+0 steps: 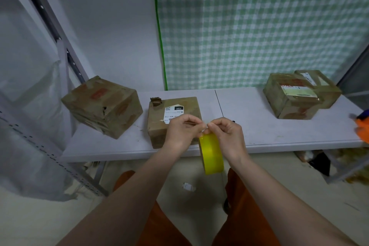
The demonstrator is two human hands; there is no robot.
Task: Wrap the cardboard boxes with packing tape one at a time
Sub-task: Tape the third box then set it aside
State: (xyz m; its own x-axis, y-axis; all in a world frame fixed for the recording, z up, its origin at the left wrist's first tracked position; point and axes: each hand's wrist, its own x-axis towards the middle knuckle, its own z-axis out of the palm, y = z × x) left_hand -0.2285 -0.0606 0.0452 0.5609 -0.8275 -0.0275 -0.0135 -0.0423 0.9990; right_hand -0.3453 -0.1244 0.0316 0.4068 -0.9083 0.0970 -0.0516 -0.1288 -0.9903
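Both hands, left (180, 133) and right (227, 136), fingers pinching the free end of a yellow tape roll (212, 155), partly hiding the middle cardboard box (159, 126) on the white surface (259, 132); tape end itself too small to discern.

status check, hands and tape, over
Both hands, left and right, pinching the tape end above the yellow roll. Middle box right behind them on the table, no strip on it yet. Nothing in the way.
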